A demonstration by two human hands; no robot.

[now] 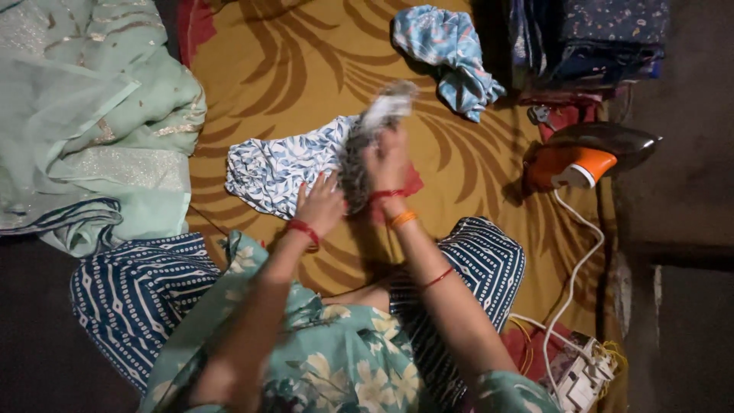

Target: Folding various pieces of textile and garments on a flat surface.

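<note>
The right hand (388, 159) is raised above the mat (306, 69), fingers closed around a grey cloth (375, 134) (blurred). The left hand (321, 203) lies flat on the leaf-print cloth (275, 168), fingers slightly spread; an iron (589, 157) stands well apart.

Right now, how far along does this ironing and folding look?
A folded dark stack looks finished. In hand: the right hand lifts a blurred grey cloth, and the left hand presses the leaf-print piece. The crumpled blue garment and green fabric still wait.
</note>
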